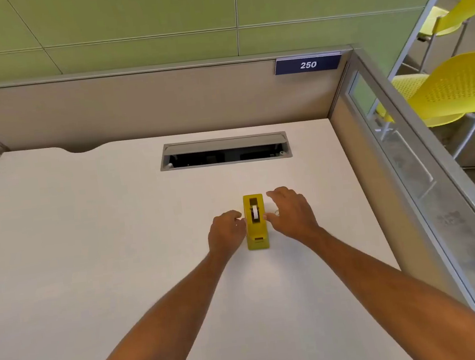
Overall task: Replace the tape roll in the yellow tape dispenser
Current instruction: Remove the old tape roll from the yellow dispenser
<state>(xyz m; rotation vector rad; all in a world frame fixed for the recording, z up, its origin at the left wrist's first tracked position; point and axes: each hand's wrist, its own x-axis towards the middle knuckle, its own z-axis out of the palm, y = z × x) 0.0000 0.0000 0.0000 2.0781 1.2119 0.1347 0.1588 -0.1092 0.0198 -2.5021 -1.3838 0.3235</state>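
A yellow tape dispenser [256,227] stands on the white desk [104,237], its long axis pointing away from me, cutter end toward me. A white tape roll [255,212] sits in its slot. My left hand [226,233] rests against the dispenser's left side with fingers curled. My right hand [290,211] hovers at its right side, fingers spread, thumb close to the dispenser's wall. Something small and pale [275,212] lies on the desk under my right hand, mostly hidden.
An open cable tray [224,151] is cut into the desk behind the dispenser. Beige partition walls [134,105] enclose the desk at the back and right, with a sign reading 250 [307,64]. Yellow chairs [452,89] stand beyond the right partition.
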